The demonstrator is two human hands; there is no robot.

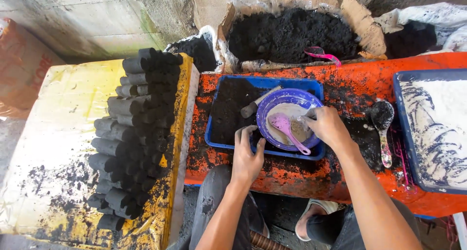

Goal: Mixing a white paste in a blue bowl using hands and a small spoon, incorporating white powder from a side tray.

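Observation:
My left hand (pixel 246 155) rests on the near edge of a blue tray (pixel 215 114) filled with black powder, fingers curled over something dark that I cannot make out. My right hand (pixel 327 126) reaches into a purple bowl (pixel 269 108) of pale paste that sits in the tray, fingertips pinched in the paste. A pink spoon (pixel 288 129) lies in the bowl beside that hand. A grey metal tube (pixel 256 104) leans in the tray behind the bowl.
Several black cylindrical briquettes (pixel 135 133) are stacked on a yellow block (pixel 58 133) at left. The orange bench (pixel 350 92) holds a soot-covered spoon (pixel 382 121) and a blue tray of white powder (pixel 433 133). A cardboard box of black powder (pixel 292 33) with a pink scoop (pixel 318 53) stands behind.

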